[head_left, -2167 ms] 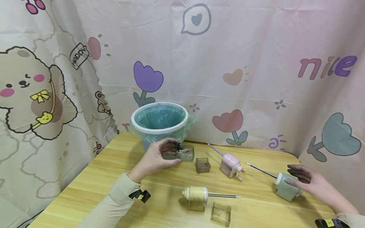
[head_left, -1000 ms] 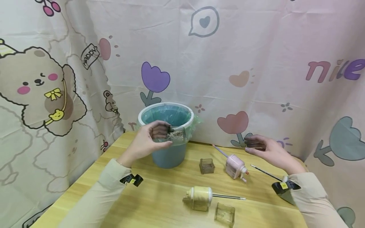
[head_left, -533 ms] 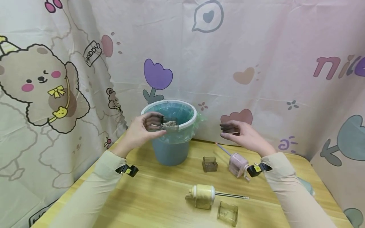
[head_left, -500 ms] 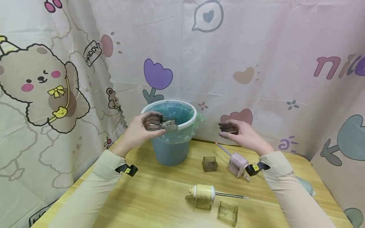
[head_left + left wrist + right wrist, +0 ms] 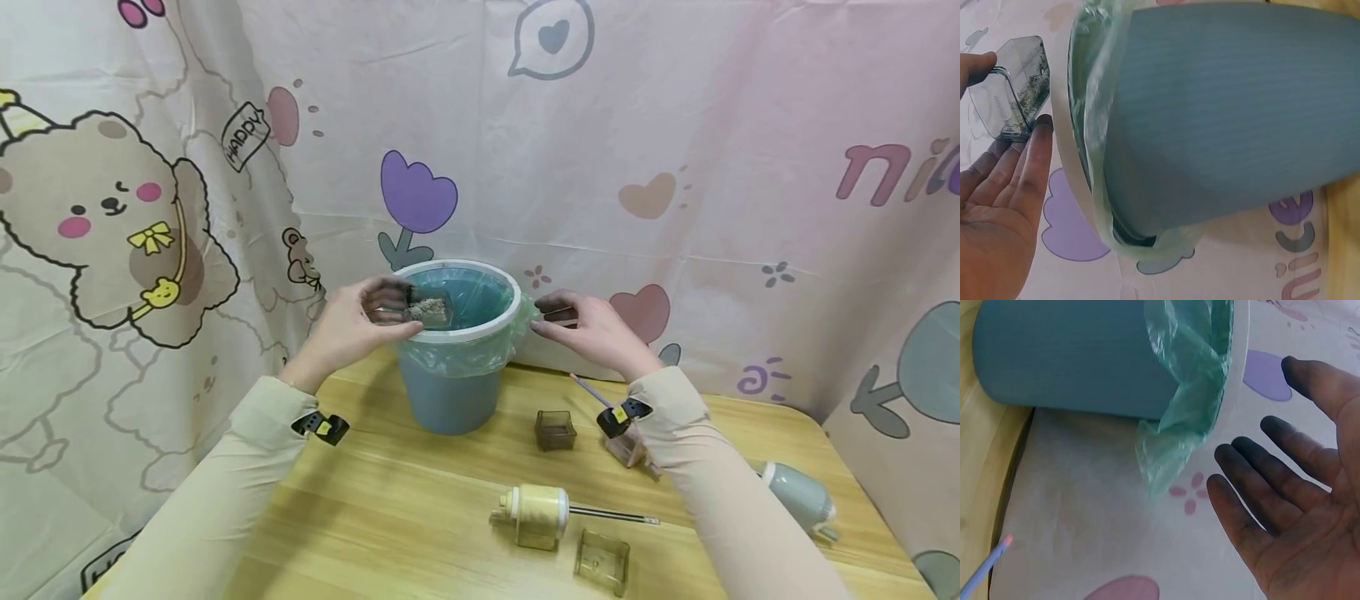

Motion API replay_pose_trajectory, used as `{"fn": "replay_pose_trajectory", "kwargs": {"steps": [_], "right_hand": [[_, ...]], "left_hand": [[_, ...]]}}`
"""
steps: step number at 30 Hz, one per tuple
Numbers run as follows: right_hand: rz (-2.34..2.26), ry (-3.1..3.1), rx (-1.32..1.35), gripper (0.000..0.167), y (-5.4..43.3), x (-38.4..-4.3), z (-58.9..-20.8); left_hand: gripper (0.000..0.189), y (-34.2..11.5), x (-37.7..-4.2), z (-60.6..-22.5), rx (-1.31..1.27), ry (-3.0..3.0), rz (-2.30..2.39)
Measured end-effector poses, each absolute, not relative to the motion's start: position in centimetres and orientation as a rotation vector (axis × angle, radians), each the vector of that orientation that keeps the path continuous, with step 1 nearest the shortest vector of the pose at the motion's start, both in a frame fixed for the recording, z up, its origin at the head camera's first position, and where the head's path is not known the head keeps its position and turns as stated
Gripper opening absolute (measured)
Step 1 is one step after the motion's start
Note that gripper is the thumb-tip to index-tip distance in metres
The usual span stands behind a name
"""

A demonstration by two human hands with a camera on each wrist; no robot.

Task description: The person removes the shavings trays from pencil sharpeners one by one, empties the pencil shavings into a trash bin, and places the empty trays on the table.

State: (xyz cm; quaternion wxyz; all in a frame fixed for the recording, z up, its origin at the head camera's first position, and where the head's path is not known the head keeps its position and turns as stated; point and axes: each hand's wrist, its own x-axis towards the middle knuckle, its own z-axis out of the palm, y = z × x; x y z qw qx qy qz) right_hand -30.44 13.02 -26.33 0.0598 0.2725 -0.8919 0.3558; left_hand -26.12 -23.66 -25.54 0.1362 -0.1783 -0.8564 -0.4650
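Note:
My left hand (image 5: 360,321) pinches a clear plastic shavings box (image 5: 431,307) between thumb and fingers, right at the near-left rim of the bin. Pencil shavings lie along the bottom of that box, which also shows in the left wrist view (image 5: 1022,94). The blue-grey trash bin (image 5: 450,392) has a white rim and a green plastic liner (image 5: 1191,381). My right hand (image 5: 592,329) is beside the bin's right rim, close to the liner's loose edge. It holds nothing; its fingers are relaxed, with dark smudges on the fingertips.
A yellow pencil sharpener (image 5: 536,512) with a pencil lies near the front, beside a brownish clear box (image 5: 603,560). Another such box (image 5: 556,431) stands right of the bin. A pink sharpener (image 5: 630,446) is partly behind my right sleeve; a grey-green sharpener (image 5: 798,496) lies far right.
My left hand has lifted the shavings box from the table up to the bin's rim. My right hand has left the grey-green sharpener and moved left to the bin's right side.

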Motion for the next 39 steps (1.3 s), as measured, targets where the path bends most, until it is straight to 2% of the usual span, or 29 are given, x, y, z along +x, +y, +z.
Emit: {"fn": "replay_pose_trajectory", "kwargs": {"steps": [13, 39], "right_hand": [[0.988, -2.697, 0.779, 0.055, 9.2, -31.6, -25.8], [0.806, -2.717, 0.688, 0.047, 7.4, -32.0, -25.1]], "left_hand": [[0.064, -24.7, -26.9, -24.8, -0.483, -2.531, -1.188], [0.064, -24.5, -28.1, -24.3, -0.562, -2.574, -0.793]]}}
